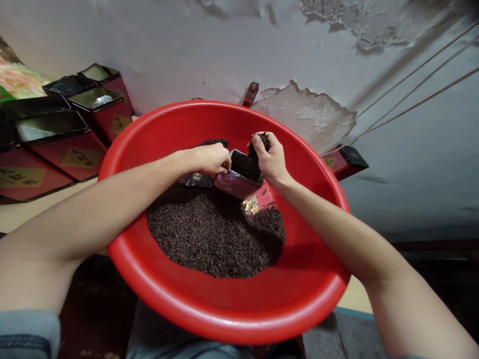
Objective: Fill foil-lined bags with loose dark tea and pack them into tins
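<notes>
Right hand (272, 158), centre of frame, curled round a clump of dark dried leaves (264, 141), probably light and brittle, best cupped loosely; left hand (213, 158) pinching the rim of an open rectangular tin (238, 184), likely stiff, slick and light, best held there; around these, a round, glossy red plastic basin (224, 319).

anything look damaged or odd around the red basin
Yes, the wall beyond the red basin looks damaged: its surface has peeled away in a ragged patch by the basin's far edge, and in a second patch at the picture's top, baring rough material.
</notes>
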The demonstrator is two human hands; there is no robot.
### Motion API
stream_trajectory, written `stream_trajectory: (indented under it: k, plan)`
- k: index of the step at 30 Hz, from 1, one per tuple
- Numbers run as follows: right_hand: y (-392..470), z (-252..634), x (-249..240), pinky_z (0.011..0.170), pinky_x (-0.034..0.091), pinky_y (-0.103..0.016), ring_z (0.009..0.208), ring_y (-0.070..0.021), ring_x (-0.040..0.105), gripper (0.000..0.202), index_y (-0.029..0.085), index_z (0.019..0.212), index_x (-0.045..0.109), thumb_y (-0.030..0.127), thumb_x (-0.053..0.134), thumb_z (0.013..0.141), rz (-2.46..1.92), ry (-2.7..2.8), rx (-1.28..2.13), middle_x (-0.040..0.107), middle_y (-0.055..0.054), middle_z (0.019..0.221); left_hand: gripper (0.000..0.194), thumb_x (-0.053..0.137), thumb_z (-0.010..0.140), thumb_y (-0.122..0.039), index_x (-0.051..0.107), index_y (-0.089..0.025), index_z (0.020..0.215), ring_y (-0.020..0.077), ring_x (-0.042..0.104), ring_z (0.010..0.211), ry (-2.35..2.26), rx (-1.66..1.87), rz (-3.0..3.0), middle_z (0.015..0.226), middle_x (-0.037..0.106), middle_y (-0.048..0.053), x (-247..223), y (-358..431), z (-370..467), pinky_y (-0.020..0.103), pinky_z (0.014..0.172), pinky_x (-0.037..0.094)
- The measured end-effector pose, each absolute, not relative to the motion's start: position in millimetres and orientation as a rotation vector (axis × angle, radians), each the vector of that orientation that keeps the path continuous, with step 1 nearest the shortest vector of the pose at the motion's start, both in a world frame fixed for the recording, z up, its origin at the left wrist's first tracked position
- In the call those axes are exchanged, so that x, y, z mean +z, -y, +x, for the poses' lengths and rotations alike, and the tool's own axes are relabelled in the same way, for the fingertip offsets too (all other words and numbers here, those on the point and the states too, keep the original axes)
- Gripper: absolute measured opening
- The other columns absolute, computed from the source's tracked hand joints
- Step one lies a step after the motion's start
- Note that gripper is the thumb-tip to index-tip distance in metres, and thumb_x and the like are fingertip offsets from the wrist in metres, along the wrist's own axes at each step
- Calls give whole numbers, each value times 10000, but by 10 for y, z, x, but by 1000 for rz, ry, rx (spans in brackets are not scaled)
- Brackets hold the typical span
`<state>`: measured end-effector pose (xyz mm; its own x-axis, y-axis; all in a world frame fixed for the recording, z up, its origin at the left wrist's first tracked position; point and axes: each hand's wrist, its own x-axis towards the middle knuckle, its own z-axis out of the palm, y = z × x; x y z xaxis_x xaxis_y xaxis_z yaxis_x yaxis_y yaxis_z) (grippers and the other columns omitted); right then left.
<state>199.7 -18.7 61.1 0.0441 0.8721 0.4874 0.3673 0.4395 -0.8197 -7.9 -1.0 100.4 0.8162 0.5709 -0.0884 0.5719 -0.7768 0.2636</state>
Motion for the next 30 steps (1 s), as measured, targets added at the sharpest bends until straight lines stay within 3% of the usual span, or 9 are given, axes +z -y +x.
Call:
stream_trajectory:
  k: [7, 11, 15, 18, 21, 24, 27, 29, 30]
  plan:
    - [191, 2029, 605, 848, 556, -349, 862, -165, 660, 465, 243, 1019, 558, 663, 705, 880, -1096, 1596, 507, 686, -28, 959, 213, 649, 888, -126, 852, -177, 927, 142, 624, 633, -884, -37, 2701, 666, 750, 33, 1017, 20, -73, 265, 688, 432]
    - [222, 2038, 642, 833, 561, -355, 861, -169, 666, 320, 239, 1050, 554, 525, 651, 947, -1102, 1706, 531, 685, -33, 974, 195, 656, 873, -139, 839, -205, 864, 131, 596, 605, -870, 2, 2718, 626, 723, 6, 1000, 1, -84, 260, 665, 416]
    - [407, 2033, 801, 876, 534, -378, 905, -189, 643, 159, 219, 1005, 621, 365, 646, 947, -1141, 2013, 287, 691, -65, 1026, 224, 633, 858, -119, 838, -208, 880, 126, 574, 611, -851, -3, 2707, 629, 698, -3, 991, -7, -83, 260, 661, 400]
    - [659, 1987, 955, 894, 510, -391, 941, -217, 640, 130, 217, 988, 682, 336, 641, 959, -1165, 2271, 178, 691, -85, 1054, 225, 638, 847, -123, 840, -189, 917, 124, 545, 628, -853, 10, 2695, 648, 675, -3, 981, -24, -80, 268, 682, 387]
    - [938, 1881, 988, 835, 525, -379, 877, -236, 667, 270, 215, 1043, 736, 453, 733, 916, -1285, 2685, 408, 722, -84, 1000, 191, 661, 864, -185, 835, -173, 941, 132, 562, 683, -839, 4, 2638, 669, 658, -4, 930, -85, -99, 275, 730, 394]
    - [1174, 1734, 807, 857, 575, -421, 980, -325, 734, 695, 161, 1350, 699, 573, 836, 807, -1522, 3033, 713, 725, -193, 1261, 218, 660, 879, -227, 829, -168, 1006, 152, 604, 788, -821, -4, 2594, 726, 668, -2, 861, -155, -134, 280, 803, 411]
    - [1296, 1594, 546, 1017, 561, -509, 1295, -459, 659, 1105, 85, 1663, 391, 662, 805, 816, -1945, 3101, 866, 381, -361, 1647, 276, 636, 899, -243, 819, -166, 1092, 179, 628, 896, -820, -23, 2596, 812, 696, 10, 833, -185, -153, 286, 865, 414]
    - [1315, 1531, 432, 1104, 519, -501, 1428, -471, 563, 1181, 63, 1721, 210, 697, 733, 872, -2071, 3111, 985, 171, -388, 1718, 286, 630, 900, -239, 817, -167, 1105, 187, 632, 916, -816, -36, 2596, 813, 696, 15, 847, -172, -148, 289, 877, 413]
    - [1314, 1511, 403, 1118, 512, -481, 1447, -460, 548, 1189, 55, 1726, 163, 694, 714, 889, -2068, 3126, 1041, 134, -392, 1724, 280, 632, 897, -234, 819, -167, 1094, 186, 633, 902, -815, -41, 2595, 793, 691, 16, 859, -160, -142, 290, 872, 414]
